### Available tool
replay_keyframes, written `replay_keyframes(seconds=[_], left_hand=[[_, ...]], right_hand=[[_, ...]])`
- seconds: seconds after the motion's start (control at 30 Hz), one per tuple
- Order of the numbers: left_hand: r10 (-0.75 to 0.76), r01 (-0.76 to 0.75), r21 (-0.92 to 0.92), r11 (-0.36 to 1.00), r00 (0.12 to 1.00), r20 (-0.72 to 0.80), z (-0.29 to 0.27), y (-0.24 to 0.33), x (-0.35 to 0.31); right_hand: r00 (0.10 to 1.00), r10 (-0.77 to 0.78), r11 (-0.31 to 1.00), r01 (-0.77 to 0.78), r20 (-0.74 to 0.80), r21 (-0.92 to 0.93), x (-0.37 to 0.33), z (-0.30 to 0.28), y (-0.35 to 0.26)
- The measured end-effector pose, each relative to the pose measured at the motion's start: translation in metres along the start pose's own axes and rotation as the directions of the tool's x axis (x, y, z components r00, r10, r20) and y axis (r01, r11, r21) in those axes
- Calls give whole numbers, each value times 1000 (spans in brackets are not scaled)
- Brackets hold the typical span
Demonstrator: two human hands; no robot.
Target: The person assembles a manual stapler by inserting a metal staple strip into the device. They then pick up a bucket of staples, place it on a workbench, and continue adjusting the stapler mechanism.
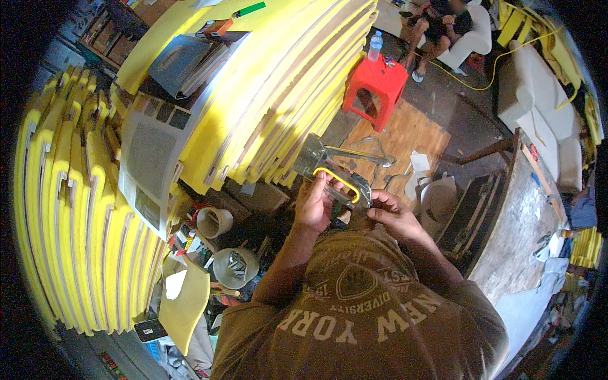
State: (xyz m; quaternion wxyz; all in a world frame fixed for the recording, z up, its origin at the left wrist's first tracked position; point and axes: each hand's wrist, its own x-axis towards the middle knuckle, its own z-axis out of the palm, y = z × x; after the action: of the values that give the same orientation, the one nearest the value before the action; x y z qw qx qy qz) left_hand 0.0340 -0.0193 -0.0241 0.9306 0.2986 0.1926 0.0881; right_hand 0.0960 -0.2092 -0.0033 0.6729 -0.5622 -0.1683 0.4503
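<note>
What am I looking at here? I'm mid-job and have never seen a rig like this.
There's no robot: these are a person's bare hands, and the one picture comes from a fisheye camera on their head, looking down, so straight edges bend. The left hand grips a yellow-trimmed hand tool, perhaps a staple gun; the right hand has its fingertips at the tool's right end. Ahead and left, a blue-grey folder lies on stacked yellow panels. Farther ahead, a bottle stands on a red stool.

Shiny metal staple gun [342, 173]; glossy plastic stool [379, 77]; matt foam sheets [288, 79]; wood-grained board [421, 125].
</note>
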Motion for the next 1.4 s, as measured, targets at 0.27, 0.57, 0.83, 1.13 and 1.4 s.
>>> replay_keyframes(seconds=[0.27,0.57,0.83,1.13,1.4], left_hand=[[70,-71,-35,997,997,-21,-1,-9,-6],[0,-10,-161,987,998,-61,-16,-18,-5],[37,-34,-150,988,999,17,-20,-18,-4],[102,-101,-55,993,995,16,-26,-23,-1],[139,-141,130,981,990,28,7,-6,-14]], right_hand=[[997,-75,990,76,13,-121,-1,-5,2],[987,-159,968,157,5,-195,0,-5,4],[980,-166,983,156,-109,-100,-3,0,-1],[966,-222,974,215,-134,-65,-4,4,4],[972,-210,977,204,-104,-64,-3,2,4]])
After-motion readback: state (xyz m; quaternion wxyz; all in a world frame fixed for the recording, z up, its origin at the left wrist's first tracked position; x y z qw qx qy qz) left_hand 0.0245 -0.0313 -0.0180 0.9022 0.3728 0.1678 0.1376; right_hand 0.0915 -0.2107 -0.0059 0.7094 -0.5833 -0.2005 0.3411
